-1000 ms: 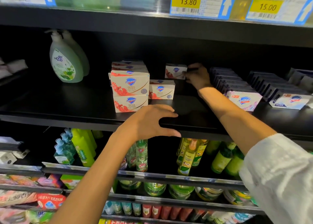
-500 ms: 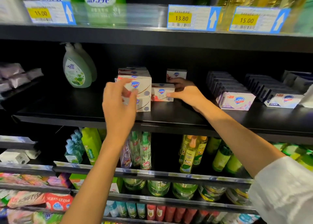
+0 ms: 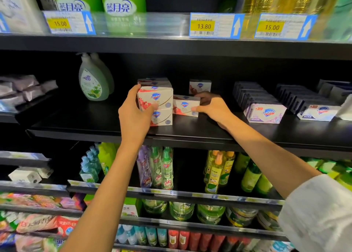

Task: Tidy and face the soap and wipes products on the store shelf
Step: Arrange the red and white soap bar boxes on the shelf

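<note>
Two hands are on the red-and-white soap boxes at the middle of the black shelf (image 3: 91, 122). Left hand (image 3: 134, 114) grips the stacked soap boxes (image 3: 159, 104) — thumb along the stack's left side, fingers curled across its front face. This stack stands two boxes high at the front, with more boxes behind it. Right hand (image 3: 213, 109) grips the single soap box (image 3: 185, 105) just right of the stack, thumb on the box's front right corner, fingers reaching round behind. Single box stands on the shelf, touching or nearly touching the stack's right side. One further small soap box (image 3: 200, 86) sits behind the single box, deeper in. Left of the stack stands a green pump bottle (image 3: 92, 80), well apart. Right of the stack — a lilac soap box (image 3: 265, 113) fronting a dark row, then a white soap box (image 3: 317, 112)
</note>
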Motion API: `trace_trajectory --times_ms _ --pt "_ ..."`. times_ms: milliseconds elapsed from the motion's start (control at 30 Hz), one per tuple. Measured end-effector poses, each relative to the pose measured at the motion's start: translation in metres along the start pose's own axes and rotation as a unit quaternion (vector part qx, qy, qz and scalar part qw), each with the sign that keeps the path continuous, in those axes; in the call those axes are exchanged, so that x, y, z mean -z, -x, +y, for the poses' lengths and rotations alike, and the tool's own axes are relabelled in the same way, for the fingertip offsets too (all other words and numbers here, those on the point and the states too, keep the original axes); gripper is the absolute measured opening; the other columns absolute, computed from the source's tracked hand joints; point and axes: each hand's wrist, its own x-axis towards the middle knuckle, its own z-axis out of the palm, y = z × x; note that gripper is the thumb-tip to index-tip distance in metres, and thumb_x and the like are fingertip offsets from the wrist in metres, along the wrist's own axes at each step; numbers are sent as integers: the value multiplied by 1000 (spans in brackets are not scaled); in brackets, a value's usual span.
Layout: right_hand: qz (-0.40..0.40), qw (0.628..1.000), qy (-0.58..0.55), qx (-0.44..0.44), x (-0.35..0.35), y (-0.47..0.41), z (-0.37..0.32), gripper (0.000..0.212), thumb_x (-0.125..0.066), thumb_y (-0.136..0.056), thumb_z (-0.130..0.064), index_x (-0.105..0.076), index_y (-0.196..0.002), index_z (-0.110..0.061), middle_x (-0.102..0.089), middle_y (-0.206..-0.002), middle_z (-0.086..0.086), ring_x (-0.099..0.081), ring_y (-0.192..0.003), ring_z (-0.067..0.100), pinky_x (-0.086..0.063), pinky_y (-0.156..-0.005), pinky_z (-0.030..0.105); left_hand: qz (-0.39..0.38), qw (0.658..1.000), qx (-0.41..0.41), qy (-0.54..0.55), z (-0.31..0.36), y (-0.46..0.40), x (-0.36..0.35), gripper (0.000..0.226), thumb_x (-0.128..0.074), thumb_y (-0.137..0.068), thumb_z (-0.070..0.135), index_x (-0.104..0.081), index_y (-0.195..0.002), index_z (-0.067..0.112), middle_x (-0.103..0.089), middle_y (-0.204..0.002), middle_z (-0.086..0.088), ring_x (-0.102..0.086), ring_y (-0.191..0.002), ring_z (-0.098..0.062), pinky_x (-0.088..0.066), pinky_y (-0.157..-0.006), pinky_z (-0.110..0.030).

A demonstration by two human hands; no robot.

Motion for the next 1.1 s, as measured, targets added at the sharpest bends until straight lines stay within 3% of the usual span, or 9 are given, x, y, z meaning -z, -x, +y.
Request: trace_trajectory --times_ms 333,467,600,667,733,833,933,1000,1100 --pt "75 995 -66 -30 30 1 15 48 -85 -82 -3 -68 -127 -7 -73 -117 13 -73 -106 22 -61 -82 24 26 998 -50 18 -2 6 12 57 -84 -88 17 -57 -136 29 -68 -126 12 -66 -113 0 -57 -90 -17" --pt "82 994 -57 -44 50 3 24 49 -84 -82 -1 -68 -128 -7 -73 -117 11 -72 -105 16 -59 -77 19 23 996 -69 42 12 12 21 54 -85 -86 15 -57 -131 28 -68 -119 16 -68 -111 -1 -58 -94 -24" --pt "80 995 -29 -60 58 -3 32 46 -80 -84 4 -67 -127 -6 -69 -110 -1 -65 -91 -1 -53 -67 8 -31 993 -90 70 36 24 14 56 -89 -82 13 -57 -124 32 -69 -120 12 -69 -110 -5 -58 -89 -21" --pt "85 994 -11 -69 58 -11 36 43 -79 -85 4 -67 -126 -5 -67 -105 -6 -62 -87 -2 -49 -62 4 -73 991 -93 60 46 32 1 58 -89 -81 12 -56 -122 34 -69 -121 10 -69 -110 -4 -57 -88 -16" --pt "85 994 10 -70 58 -19 38 44 -80 -85 1 -68 -127 -3 -70 -114 4 -65 -93 5 -50 -64 5 -119 988 -74 59 49 38 -16 57 -89 -81 12 -55 -119 37 -67 -115 16 -68 -108 -1 -56 -87 -14" --pt "93 993 8 -68 59 -29 41 46 -80 -85 2 -65 -128 2 -69 -124 17 -69 -107 22 -55 -74 14 -195 979 -36 45 45 42 -41 57 -88 -82 13 -50 -114 40 -67 -108 22 -69 -108 -2 -60 -86 -20" --pt "113 991 -4 -67 57 -35 40 44 -79 -83 8 -64 -124 9 -70 -117 18 -70 -95 19 -55 -66 11 -228 973 -21 -3 38 37 -64 54 -87 -84 17 -49 -120 29 -72 -115 9 -70 -107 -8 -62 -85 -30" --pt "118 991 -9 -65 54 -42 42 43 -81 -81 9 -65 -121 9 -71 -114 19 -70 -100 24 -55 -64 10 -236 971 -13 -45 36 30 -78 53 -87 -85 19 -47 -119 25 -72 -117 1 -70 -104 -16 -62 -81 -37" --pt "108 990 7 -90 52 -53 43 46 -86 -80 0 -67 -122 -3 -70 -104 1 -68 -93 11 -49 -60 5 -239 967 -11 -84 33 19 -97 51 -86 -86 19 -43 -114 23 -70 -113 -4 -70 -100 -23 -59 -73 -37"
